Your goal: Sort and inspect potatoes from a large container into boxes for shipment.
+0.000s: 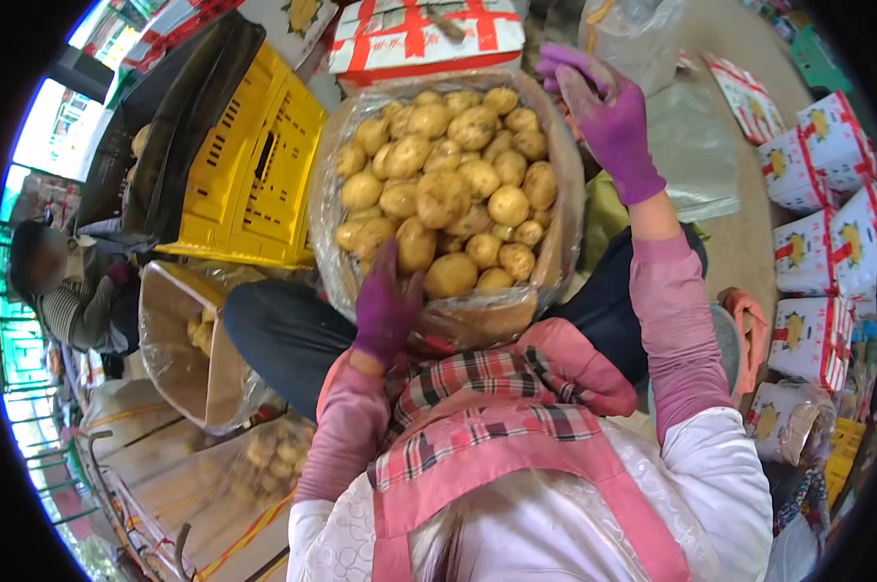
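A plastic-lined cardboard box (558, 251) heaped with potatoes (442, 196) stands between my knees. My left hand (387, 309), in a purple glove, rests at the box's near left edge. Its spread fingers touch or nearly touch the potatoes there, and no potato shows in its grip. Over the far right corner is my right hand (605, 109), also gloved in purple. Its thumb stands apart from the bent fingers, and I see nothing between them. The clear plastic liner (325, 211) folds over the box's rim.
Left of the box, a yellow plastic crate (253, 160) stands tilted. Below it is an open lined carton (184, 378) with a few potatoes. A white-and-red carton (427, 36) lies beyond. Printed cartons (805, 240) are stacked at right. Another person (82, 291) sits at far left.
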`<state>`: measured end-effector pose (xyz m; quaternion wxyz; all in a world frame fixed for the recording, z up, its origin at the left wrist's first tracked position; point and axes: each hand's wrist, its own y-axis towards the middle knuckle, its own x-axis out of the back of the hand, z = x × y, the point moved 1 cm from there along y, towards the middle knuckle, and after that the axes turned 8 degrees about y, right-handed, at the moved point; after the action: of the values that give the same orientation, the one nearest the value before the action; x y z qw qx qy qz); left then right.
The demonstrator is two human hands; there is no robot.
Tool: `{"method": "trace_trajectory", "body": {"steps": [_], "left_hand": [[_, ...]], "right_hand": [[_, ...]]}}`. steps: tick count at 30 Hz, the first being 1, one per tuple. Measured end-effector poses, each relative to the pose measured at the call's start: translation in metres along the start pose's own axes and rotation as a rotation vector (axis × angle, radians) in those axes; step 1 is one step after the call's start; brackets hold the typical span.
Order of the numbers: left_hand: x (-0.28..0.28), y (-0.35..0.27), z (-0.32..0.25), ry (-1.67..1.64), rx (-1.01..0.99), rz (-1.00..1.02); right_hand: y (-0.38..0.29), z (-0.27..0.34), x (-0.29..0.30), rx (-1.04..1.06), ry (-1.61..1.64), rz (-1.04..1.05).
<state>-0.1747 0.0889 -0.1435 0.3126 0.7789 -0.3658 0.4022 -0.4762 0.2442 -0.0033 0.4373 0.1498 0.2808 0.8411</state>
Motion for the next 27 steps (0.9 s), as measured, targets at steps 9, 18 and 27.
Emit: {"method": "trace_trajectory", "body": {"steps": [9, 18, 27], "left_hand": [[-0.01, 0.029, -0.004, 0.043, 0.091, 0.099], [0.047, 0.006, -0.031, -0.984, 0.323, 0.266], [0.034, 0.016, -0.072, -1.39, 0.486, 0.302]], "right_hand": [[-0.082, -0.047, -0.03, -0.367, 0.044, 0.036], [-0.095, -0.029, -0.046, -0.552, 0.267, 0.529], [-0.138, -0.018, -0.089, -0.468, 0.328, 0.425]]}}
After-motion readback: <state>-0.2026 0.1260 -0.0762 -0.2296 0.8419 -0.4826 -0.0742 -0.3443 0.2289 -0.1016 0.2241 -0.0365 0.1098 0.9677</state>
